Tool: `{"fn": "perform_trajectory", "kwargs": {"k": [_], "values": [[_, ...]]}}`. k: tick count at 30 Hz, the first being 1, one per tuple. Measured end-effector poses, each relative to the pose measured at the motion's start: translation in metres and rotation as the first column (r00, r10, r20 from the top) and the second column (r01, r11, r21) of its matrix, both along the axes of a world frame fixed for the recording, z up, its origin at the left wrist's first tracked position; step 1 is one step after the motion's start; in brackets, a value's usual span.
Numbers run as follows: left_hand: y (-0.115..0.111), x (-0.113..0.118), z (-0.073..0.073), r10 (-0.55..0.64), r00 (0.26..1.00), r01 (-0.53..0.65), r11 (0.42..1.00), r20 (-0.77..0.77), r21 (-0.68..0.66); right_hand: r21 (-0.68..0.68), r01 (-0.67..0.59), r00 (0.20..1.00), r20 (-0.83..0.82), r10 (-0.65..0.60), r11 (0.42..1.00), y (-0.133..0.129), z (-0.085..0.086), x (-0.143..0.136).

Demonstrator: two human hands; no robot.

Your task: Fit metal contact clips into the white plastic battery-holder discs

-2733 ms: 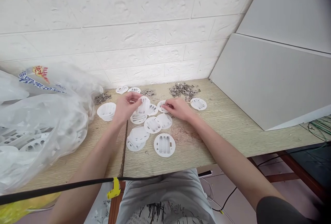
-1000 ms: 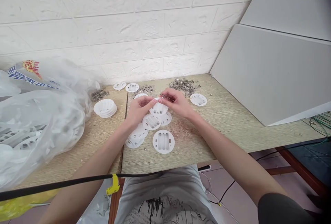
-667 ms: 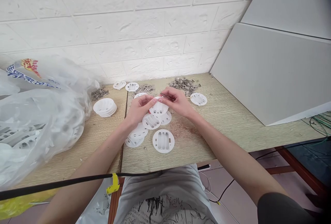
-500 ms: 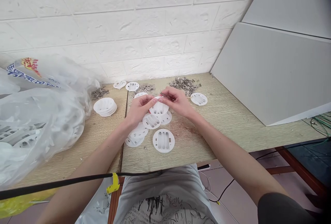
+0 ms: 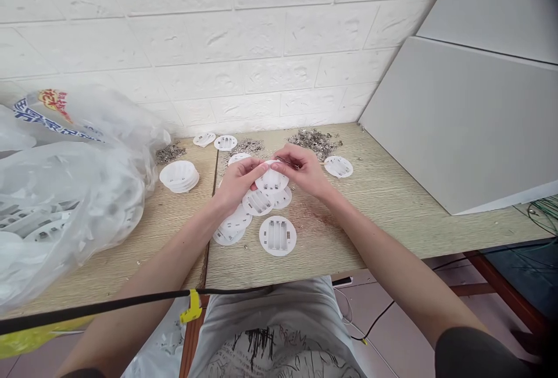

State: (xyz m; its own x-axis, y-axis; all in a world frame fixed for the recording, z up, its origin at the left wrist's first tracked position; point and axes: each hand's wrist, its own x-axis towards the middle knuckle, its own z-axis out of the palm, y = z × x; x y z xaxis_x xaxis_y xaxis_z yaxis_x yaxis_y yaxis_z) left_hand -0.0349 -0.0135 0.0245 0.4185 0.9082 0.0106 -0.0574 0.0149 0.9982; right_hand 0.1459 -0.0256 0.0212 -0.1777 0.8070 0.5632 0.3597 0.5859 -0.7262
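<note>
A round white plastic disc (image 5: 272,178) with metal contacts is held up between both hands. My left hand (image 5: 240,180) grips its left edge, thumb on top. My right hand (image 5: 301,170) pinches its upper right edge and also holds a thin dark tool (image 5: 285,161), partly hidden by the fingers. Below the held disc lie overlapping discs, among them one with slots (image 5: 257,202). Nearer my body, a single disc (image 5: 278,236) lies flat with its slots facing up. Another disc (image 5: 339,167) rests to the right of my right hand.
Small metal pieces (image 5: 314,142) are heaped near the wall. A stack of discs (image 5: 179,177) stands at the left, beside a large plastic bag (image 5: 108,192) of parts. A grey panel (image 5: 471,122) leans at the right. A black cable (image 5: 131,301) crosses in front.
The whole view has shifted slightly, moving the scene a little to the right. Both hands still hold the disc, with hardly any change in grip.
</note>
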Motion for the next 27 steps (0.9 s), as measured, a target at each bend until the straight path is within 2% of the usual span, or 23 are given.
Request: {"fn": "perform_trajectory", "kwargs": {"k": [4, 11, 17, 19, 23, 27], "values": [[-0.003, 0.003, 0.000, 0.029, 0.999, -0.028, 0.999, -0.027, 0.036, -0.043, 0.006, 1.000, -0.003, -0.006, 0.999, 0.002, -0.003, 0.002], [-0.002, 0.002, -0.002, 0.094, 0.993, -0.086, 0.989, -0.068, 0.119, -0.024, 0.008, 0.994, 0.107, -0.005, 1.000, 0.003, -0.005, 0.003], [-0.004, 0.002, 0.001, 0.121, 0.987, -0.101, 0.979, -0.103, 0.179, -0.136, 0.014, 1.000, -0.007, -0.015, 0.991, 0.009, -0.008, 0.007], [-0.004, 0.002, 0.001, 0.135, 0.983, -0.111, 0.976, -0.120, 0.186, -0.183, 0.040, 0.995, -0.088, -0.056, 0.982, 0.013, -0.009, 0.013], [-0.003, 0.001, 0.001, 0.151, 0.972, -0.112, 0.971, -0.180, 0.212, -0.240, 0.162, 0.950, -0.224, -0.217, 0.957, 0.021, -0.004, 0.036], [-0.003, 0.001, 0.001, 0.167, 0.964, -0.118, 0.965, -0.207, 0.232, -0.306, 0.324, 0.887, -0.231, -0.400, 0.895, 0.025, 0.002, 0.070]]}}
